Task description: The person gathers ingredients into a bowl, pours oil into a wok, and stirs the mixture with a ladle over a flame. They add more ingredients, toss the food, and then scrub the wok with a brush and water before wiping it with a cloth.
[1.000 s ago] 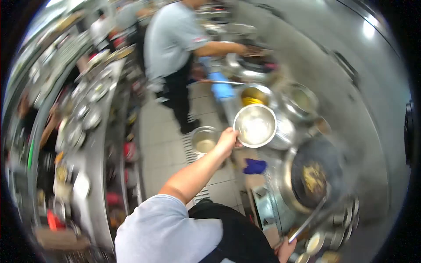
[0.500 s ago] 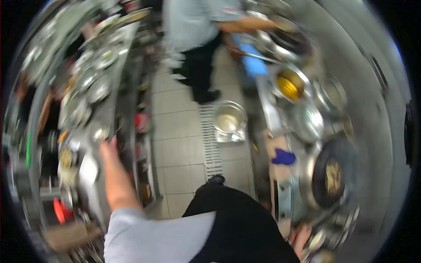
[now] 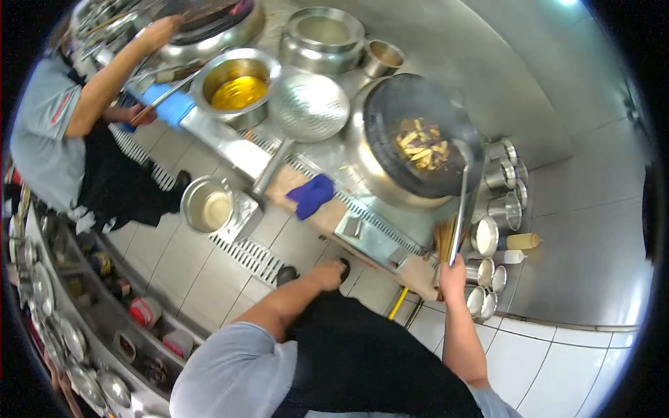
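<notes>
My right hand [image 3: 453,277] is wrapped around the long handle of a ladle [image 3: 458,216]. The ladle's head rests inside a black wok [image 3: 387,122], at the right of the food. Pale strips and darker pieces of food [image 3: 421,145] lie in the middle of the wok. In front of my apron, my left hand [image 3: 327,276] hangs over the floor, short of the stove edge. Its fingers are hidden from view, and no object shows in it. A purple cloth [image 3: 312,196] lies on the stove ledge ahead of that hand.
A perforated strainer [image 3: 310,108] lies left of the wok, beside a pot of yellow oil [image 3: 238,90]. Metal seasoning containers [image 3: 503,174] and squeeze bottles [image 3: 523,242] stand at the right. A co-worker [image 3: 52,139] works at the far-left wok. A pot [image 3: 209,205] stands near the floor drain.
The view has swung right toward the stove. My left arm has come back from the dish counter at the left to in front of my body. My right hand still holds the ladle.
</notes>
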Action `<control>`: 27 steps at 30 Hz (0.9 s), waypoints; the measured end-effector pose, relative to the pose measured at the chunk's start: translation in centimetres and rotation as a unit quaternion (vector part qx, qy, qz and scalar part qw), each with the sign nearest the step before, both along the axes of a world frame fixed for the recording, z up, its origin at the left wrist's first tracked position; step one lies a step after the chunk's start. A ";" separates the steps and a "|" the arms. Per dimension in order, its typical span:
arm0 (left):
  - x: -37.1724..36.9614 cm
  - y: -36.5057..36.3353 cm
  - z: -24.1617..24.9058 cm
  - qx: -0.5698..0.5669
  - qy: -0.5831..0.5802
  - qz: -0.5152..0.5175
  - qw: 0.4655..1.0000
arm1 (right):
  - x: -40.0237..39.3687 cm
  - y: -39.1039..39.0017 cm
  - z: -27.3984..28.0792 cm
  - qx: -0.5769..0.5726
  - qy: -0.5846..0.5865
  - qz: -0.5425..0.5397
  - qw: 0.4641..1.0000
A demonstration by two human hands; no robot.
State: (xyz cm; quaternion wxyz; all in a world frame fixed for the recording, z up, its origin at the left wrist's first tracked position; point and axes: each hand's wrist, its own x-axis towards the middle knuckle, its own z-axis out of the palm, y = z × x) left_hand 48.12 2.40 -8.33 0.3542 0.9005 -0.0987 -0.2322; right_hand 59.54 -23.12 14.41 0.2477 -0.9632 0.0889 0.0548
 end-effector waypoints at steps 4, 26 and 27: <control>5.1 -6.6 0.1 0.058 -0.068 -0.206 0.975 | -0.8 -3.0 7.2 -0.097 -0.058 0.083 0.990; 1.4 2.9 7.2 -0.061 0.100 0.127 0.985 | 11.5 -0.7 4.8 0.248 0.118 0.019 0.961; 1.0 4.2 10.0 -0.072 0.041 0.192 0.978 | 11.2 -0.7 3.7 0.266 0.149 0.053 0.951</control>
